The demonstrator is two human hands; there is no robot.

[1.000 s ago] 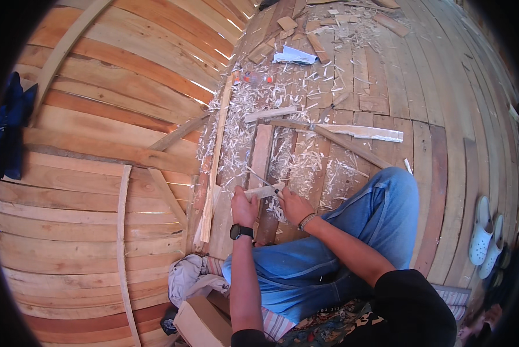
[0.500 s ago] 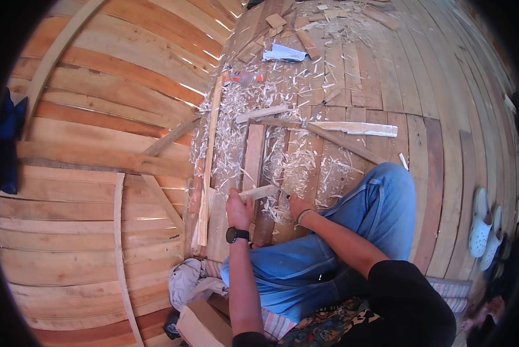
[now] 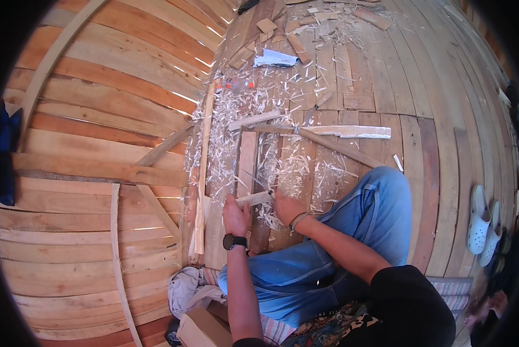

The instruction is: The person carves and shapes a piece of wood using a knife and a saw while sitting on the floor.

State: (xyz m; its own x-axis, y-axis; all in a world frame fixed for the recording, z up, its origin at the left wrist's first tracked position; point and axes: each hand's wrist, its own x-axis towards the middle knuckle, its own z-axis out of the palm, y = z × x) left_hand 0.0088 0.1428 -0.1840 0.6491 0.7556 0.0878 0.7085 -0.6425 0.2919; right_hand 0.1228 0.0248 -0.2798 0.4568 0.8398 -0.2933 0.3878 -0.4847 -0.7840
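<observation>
My left hand, with a dark watch on its wrist, is closed round one end of a short pale piece of wood. My right hand, wearing a bracelet, grips a knife whose thin blade points up and left across the wood. The knife's handle is mostly hidden in my fingers. Just beyond the held piece, a flat plank lies lengthwise on the floor. Pale wood shavings are scattered all round it.
A long strip of wood lies by the plank wall at left. Past the plank are a pale wood stick, a second knife, a clear bottle and offcuts. Clogs stand at right; a cardboard box sits near me.
My right hand and the knife have moved left along the wood, closer to my left hand. The blade shows more beyond the wood. The whole view has shifted slightly.
</observation>
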